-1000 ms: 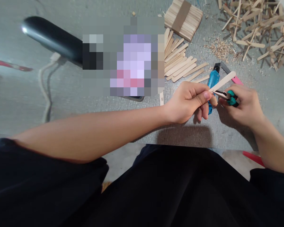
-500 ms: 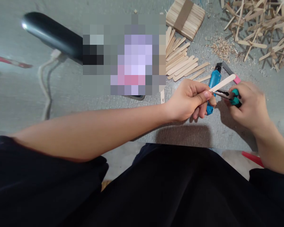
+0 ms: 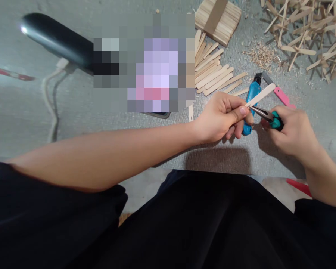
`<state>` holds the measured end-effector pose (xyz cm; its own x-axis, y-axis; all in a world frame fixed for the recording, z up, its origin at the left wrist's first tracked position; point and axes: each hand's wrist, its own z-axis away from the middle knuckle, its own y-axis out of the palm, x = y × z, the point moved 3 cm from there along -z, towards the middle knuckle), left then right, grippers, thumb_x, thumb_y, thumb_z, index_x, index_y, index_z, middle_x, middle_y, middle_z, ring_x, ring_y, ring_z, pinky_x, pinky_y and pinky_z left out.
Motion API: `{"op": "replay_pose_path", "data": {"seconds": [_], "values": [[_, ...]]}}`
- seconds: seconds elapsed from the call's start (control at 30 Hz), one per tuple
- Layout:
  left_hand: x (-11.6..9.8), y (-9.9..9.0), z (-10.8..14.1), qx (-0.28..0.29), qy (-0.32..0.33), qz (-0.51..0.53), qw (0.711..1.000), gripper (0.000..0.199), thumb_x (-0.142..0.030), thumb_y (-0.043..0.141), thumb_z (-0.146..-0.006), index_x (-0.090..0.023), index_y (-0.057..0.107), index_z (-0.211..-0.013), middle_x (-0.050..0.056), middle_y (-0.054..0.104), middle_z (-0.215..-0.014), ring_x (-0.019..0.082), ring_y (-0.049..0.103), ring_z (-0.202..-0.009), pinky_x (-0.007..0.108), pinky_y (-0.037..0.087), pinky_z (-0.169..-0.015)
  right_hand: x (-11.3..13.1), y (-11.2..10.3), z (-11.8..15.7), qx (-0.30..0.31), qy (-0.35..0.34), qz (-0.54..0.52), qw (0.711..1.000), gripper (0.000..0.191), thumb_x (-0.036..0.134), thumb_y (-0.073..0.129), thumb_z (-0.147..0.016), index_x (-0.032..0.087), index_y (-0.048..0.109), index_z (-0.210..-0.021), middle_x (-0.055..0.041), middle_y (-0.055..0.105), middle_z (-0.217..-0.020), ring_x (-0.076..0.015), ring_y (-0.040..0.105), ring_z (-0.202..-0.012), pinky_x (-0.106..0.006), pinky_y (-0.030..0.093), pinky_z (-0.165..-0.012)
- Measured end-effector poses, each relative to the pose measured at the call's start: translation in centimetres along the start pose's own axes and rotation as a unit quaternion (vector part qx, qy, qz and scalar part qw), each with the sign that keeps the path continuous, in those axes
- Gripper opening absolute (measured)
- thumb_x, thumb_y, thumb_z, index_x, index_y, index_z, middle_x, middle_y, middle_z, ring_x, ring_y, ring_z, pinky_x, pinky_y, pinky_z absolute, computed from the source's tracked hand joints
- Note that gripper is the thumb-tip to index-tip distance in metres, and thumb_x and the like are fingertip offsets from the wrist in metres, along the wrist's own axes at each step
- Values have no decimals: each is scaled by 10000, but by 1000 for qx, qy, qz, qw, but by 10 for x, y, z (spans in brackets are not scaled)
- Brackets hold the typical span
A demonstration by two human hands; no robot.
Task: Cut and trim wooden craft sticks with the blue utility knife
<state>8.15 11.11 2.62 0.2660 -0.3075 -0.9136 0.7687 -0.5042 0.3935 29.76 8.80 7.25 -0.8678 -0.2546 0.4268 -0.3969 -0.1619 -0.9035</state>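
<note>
Between the thumb and fingers of my left hand [image 3: 226, 117] is a wooden craft stick [image 3: 261, 95], tilted up to the right. My right hand [image 3: 295, 132] is closed around the green and black handles of a pair of pliers [image 3: 264, 113]. The pliers' narrow jaws touch or lie right beside the stick's lower edge, close to my left thumb; whether they grip it I cannot tell. Under the stick, a blue utility knife [image 3: 253, 93] lies on the table, partly covered by my left fingers. A pink-handled blade tool [image 3: 281, 96] rests just beyond the pliers.
Loose craft sticks [image 3: 215, 76] and a banded bundle of sticks [image 3: 220, 20] lie beyond my left hand. Wood shavings [image 3: 261, 56] are heaped near a pile of joined sticks [image 3: 305, 33] at the far right. A black rounded device [image 3: 58, 41] with a white cable [image 3: 47, 93] sits left.
My right hand has turned and lowered a little, swinging the pliers so their jaws point more up and left. More of the pink tool shows. The craft stick stays in my left hand.
</note>
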Motion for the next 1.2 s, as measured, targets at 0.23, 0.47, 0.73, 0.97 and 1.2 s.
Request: {"op": "replay_pose_path", "data": {"seconds": [0.23,0.47,0.73,0.97,1.2], "values": [[1,0,0,-5,11,13,1000,541,-662,840,-997,-160,734,-828,17,715,-560,100,588,-361,183,450,-349,-1,-1,2,-26,2,12,1000,207,305,675,-810,266,501,-704,0,549,-584,-178,448,-553,-370,323,-570],[2,-2,-1,-6,21,-1,1000,622,-771,845,-941,-165,738,-847,20,710,-568,117,605,-378,206,471,-353,-11,1,0,-86,-25,78,993,156,288,643,-724,266,489,-727,-20,562,-662,-198,495,-629,-376,281,-600],[1,-2,-2,0,26,-10,1000,651,-807,841,-922,-166,746,-853,27,733,-592,105,589,-379,209,472,-367,-17,1,-2,-129,-60,83,986,195,209,643,-674,268,475,-753,-33,545,-720,-215,493,-662,-388,284,-648],[0,0,-1,7,21,-19,1000,675,-823,851,-901,-161,737,-833,34,732,-595,105,602,-397,205,475,-374,-17,-10,-4,-25,-52,18,998,250,173,654,-678,268,427,-721,-6,481,-652,-194,442,-618,-396,310,-624],[3,1,1,7,24,-22,999,642,-788,826,-947,-159,730,-865,22,724,-610,112,630,-429,207,480,-384,-14,-5,-8,68,-14,-110,991,300,219,704,-807,257,442,-666,22,364,-604,-154,348,-588,-382,278,-571]]}}
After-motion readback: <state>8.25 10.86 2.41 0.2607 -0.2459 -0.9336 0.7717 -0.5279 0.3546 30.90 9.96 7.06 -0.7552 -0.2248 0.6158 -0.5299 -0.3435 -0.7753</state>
